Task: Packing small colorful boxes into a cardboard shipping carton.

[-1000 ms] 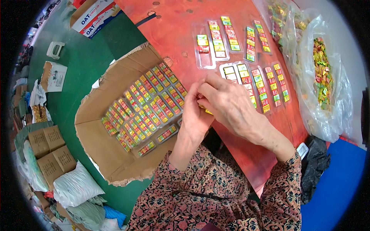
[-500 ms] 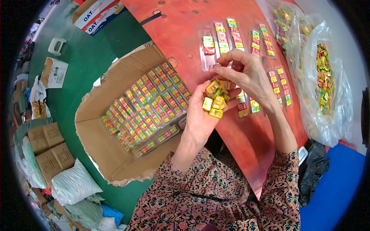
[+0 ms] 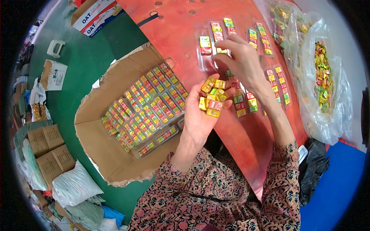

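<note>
My left hand (image 3: 198,115) is cupped palm up around a handful of small wrapped cubes (image 3: 211,96), mostly yellow, with a pinkish one on top. Above and to the right of it, my right hand (image 3: 241,57) hovers over clear plastic trays, its thumb and index fingertips apart with no piece visible between them. Closest to those fingertips is a narrow clear tray (image 3: 207,63), with a few green, yellow and red cubes at its far end and bare slots at its near end. Beside it stands a fuller tray (image 3: 217,32), partly hidden by my right fingers.
More filled trays (image 3: 284,86) lie on the red table (image 3: 177,34). Plastic bags (image 3: 325,77) of loose cubes stand along its right side. To the left, an open cardboard box (image 3: 96,134) holds rows of filled trays. Cartons (image 3: 46,142) and a white sack (image 3: 75,181) sit farther left.
My right hand has moved slightly up and left, away from the left hand. A pinkish cube now shows on top of the handful. The left hand has shifted slightly left.
</note>
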Action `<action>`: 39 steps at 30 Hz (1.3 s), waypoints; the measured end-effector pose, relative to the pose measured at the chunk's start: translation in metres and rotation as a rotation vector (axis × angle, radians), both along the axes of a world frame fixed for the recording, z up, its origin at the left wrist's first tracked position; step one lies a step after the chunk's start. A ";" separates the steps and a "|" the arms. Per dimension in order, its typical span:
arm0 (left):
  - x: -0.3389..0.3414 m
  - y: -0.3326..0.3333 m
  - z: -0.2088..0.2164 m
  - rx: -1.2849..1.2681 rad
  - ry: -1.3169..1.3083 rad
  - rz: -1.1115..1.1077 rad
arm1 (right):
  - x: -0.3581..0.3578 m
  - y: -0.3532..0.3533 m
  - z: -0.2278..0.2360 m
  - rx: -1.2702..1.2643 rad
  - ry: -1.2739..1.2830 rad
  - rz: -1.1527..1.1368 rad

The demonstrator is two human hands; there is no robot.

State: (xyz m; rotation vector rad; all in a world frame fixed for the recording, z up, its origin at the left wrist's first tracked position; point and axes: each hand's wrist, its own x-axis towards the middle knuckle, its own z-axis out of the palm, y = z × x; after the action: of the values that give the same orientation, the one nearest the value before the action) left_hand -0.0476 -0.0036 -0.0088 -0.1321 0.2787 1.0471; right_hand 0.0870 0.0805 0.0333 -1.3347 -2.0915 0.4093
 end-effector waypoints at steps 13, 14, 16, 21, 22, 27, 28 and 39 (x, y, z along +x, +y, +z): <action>-0.003 0.000 0.004 -0.059 0.038 0.004 | -0.016 0.026 -0.015 0.062 -0.314 0.103; -0.003 0.000 0.004 -0.054 0.040 0.005 | -0.016 0.026 -0.015 0.063 -0.315 0.104; -0.002 0.000 0.003 -0.048 0.041 0.009 | -0.017 0.026 -0.017 0.088 -0.333 0.100; -0.001 0.000 0.002 -0.040 0.027 0.019 | -0.014 0.029 -0.012 0.096 -0.310 0.116; -0.002 -0.001 0.000 -0.040 0.028 0.021 | -0.014 0.029 -0.008 0.117 -0.325 0.120; -0.003 -0.002 -0.009 0.034 -0.064 0.030 | -0.012 0.034 -0.009 0.125 -0.388 0.221; -0.002 -0.002 -0.009 0.033 -0.066 0.030 | -0.013 0.034 -0.009 0.115 -0.392 0.255; -0.001 -0.003 -0.006 0.044 -0.036 0.039 | -0.015 0.033 -0.026 0.059 -0.047 0.174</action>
State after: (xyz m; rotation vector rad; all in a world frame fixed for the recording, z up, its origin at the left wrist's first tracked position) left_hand -0.0487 -0.0062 -0.0152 -0.1175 0.2211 1.0878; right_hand 0.0722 0.1134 0.0072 -1.1430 -2.2501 0.3890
